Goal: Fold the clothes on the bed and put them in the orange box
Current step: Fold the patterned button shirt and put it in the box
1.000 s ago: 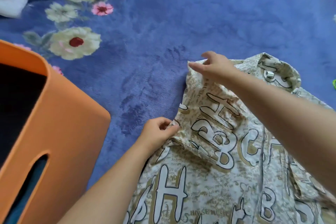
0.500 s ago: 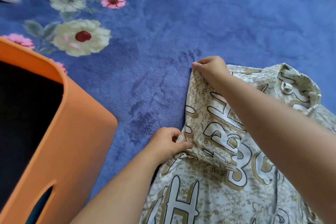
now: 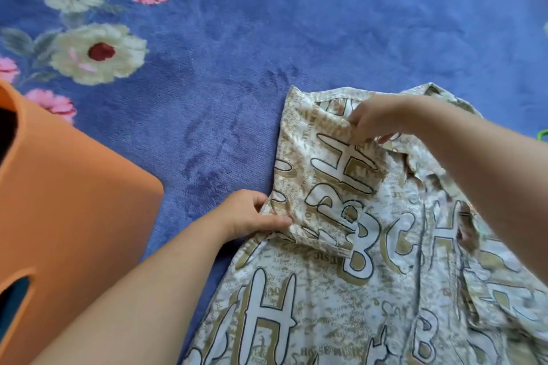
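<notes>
Cotton-looking printed shirt [image 3: 370,246] lies flat on blue blanket [image 3: 326,24], just right of orange box [image 3: 74,201]. Left hand [image 3: 252,213] pinches sleeve edge, right hand [image 3: 376,118] curled round sleeve top. Best keep fold edge straight w/ both hands, then smooth.

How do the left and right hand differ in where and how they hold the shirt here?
The left hand pinches the shirt at its outer edge, next to the blanket; the right hand grips the folded-in sleeve farther up, near the collar. The left hand's thumb lies on top of the fabric; the right hand's fingers curl down around it. The left forearm comes from below, the right reaches across the shirt. Both hold the same folded flap.
</notes>
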### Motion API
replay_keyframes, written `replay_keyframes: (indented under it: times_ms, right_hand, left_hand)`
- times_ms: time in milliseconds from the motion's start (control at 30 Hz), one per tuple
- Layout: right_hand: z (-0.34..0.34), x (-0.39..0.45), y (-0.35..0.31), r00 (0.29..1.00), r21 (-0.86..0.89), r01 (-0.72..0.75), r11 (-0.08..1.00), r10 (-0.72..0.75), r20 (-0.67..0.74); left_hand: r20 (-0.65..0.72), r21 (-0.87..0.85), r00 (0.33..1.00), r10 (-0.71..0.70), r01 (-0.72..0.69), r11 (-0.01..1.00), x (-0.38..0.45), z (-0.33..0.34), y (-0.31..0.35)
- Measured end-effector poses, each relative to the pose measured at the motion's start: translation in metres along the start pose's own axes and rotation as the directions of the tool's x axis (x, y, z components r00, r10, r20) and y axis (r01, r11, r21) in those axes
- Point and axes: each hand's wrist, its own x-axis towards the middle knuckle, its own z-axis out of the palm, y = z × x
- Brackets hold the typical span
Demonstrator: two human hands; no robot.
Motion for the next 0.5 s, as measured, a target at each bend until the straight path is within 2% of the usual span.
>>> replay_keyframes:
  times_ms: [67,133,267,300,367,467,500]
  right_hand:
    - [0.002,0.0,0.004,0.991,-0.015,0.002,1.0,-0.004,-0.13]
    - [0.01,0.009,0.008,0.95,0.009,0.023,1.0,-0.019,-0.313]
    - [0.054,0.013,0.013,0.794,-0.1,-0.033,0.994,-0.035,-0.607]
    - [0.064,0.01,0.014,0.763,-0.115,-0.047,0.992,-0.039,-0.646]
    - [0.082,0.0,0.015,0.749,-0.177,-0.065,0.982,-0.069,-0.659]
    - [0.112,-0.008,0.017,0.696,-0.387,-0.015,0.922,-0.268,-0.666]
    - [0.119,-0.009,0.021,0.708,-0.411,-0.019,0.911,-0.278,-0.649]
  left_hand:
    - [0.028,-0.01,1.0,-0.006,0.006,1.0,-0.001,0.001,0.003]
    - [-0.01,-0.014,1.0,-0.007,0.007,1.0,0.0,0.004,0.002]
    - [-0.101,0.041,0.995,-0.016,0.021,0.999,0.002,0.01,-0.001]
    - [-0.109,0.053,0.994,-0.018,0.024,0.998,0.002,0.01,0.0]
    - [-0.113,0.078,0.993,-0.027,0.036,0.996,0.002,0.01,0.0]
    - [-0.118,0.103,0.992,-0.034,0.047,0.994,0.001,0.01,0.003]
    - [-0.124,0.117,0.992,-0.032,0.047,0.992,0.001,0.011,0.003]
